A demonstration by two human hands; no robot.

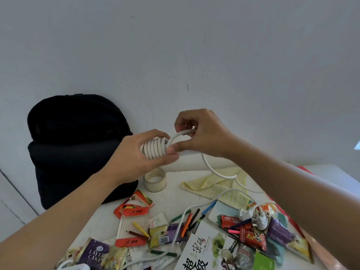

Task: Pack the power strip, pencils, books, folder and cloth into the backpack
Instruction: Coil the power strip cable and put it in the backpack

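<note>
My left hand [140, 154] grips a coil of white power-strip cord [154, 148], held above the table. My right hand [202, 133] pinches the free length of that cord [210, 168] beside the coil. The cord trails down across the table to white plugs [253, 217] at the right. The black backpack [78, 145] stands against the wall at the left. A yellow striped cloth [214, 188] lies behind the clutter. Coloured pencils [187, 221] are scattered mid-table. A book with Chinese lettering [200, 248] lies at the front.
A roll of clear tape [155, 180] stands by the backpack. Orange pencil boxes [132, 209], snack packets [93, 254] and small red wrappers [251, 236] litter the white table [109, 217]. A red folder edge [303, 169] shows at the far right.
</note>
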